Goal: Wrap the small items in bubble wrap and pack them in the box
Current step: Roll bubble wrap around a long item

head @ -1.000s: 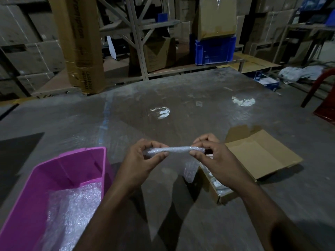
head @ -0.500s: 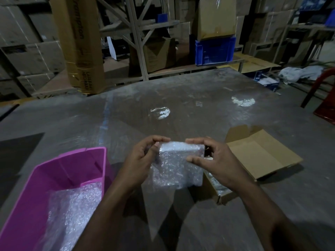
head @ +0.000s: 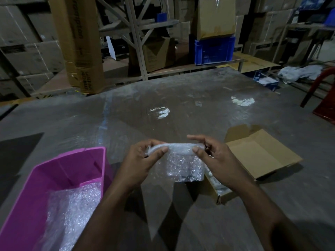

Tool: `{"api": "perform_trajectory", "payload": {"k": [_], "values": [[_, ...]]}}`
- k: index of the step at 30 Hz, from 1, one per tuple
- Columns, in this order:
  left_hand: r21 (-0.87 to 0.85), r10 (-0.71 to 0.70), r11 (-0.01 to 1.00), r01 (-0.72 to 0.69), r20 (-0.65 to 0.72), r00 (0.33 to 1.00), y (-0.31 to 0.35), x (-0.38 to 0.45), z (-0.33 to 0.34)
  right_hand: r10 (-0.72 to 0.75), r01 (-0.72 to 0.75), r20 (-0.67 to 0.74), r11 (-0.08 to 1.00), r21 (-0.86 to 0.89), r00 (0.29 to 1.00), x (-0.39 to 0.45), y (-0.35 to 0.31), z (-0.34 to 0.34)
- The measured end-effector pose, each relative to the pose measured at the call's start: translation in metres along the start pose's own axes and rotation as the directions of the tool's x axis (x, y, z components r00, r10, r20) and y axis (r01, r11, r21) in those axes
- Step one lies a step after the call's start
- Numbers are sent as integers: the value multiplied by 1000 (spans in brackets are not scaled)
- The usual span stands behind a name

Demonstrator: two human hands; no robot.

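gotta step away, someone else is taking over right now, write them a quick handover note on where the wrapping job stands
Left hand: pinches the left end of the bubble wrap piece.
Right hand: pinches its right end; the sheet hangs loose between both hands, above the table.
Cardboard box: open, on the right, with something pale already inside its near end.
Pink bin: on the left, holds more bubble wrap.
Done: wrap in hand. Whether an item sits inside cannot be told.
Left: finish rolling, place in box.

Two bare forearms, no sleeves showing up to the frame edge. Left hand (head: 143, 160) and right hand (head: 215, 160) ungloved. No rings, watch or bands on either wrist.
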State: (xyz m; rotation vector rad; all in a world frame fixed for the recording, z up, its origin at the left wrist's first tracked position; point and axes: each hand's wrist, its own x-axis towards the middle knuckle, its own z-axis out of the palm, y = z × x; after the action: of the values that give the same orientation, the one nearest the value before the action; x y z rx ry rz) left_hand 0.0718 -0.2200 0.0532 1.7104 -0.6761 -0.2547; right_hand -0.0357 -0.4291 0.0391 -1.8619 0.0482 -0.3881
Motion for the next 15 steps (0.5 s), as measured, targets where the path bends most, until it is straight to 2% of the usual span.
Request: {"api": "perform_trajectory", "payload": {"k": [5, 8, 11, 15], "values": [[39, -27, 999, 30, -73, 997, -1, -2, 2, -24, 24, 0, 999, -28, 1000, 1, 3, 0], [-74, -37, 997, 34, -35, 999, 2, -2, 4, 19, -19, 42, 1000, -11, 999, 0, 2, -1], [-119, -45, 992, 48, 31, 999, 4, -3, 4, 43, -43, 19, 999, 13, 999, 0, 1, 1], [-156, -73, 984, 84, 77, 994, 6, -6, 5, -4, 3, -12, 995, -104, 1000, 2, 3, 0]]}}
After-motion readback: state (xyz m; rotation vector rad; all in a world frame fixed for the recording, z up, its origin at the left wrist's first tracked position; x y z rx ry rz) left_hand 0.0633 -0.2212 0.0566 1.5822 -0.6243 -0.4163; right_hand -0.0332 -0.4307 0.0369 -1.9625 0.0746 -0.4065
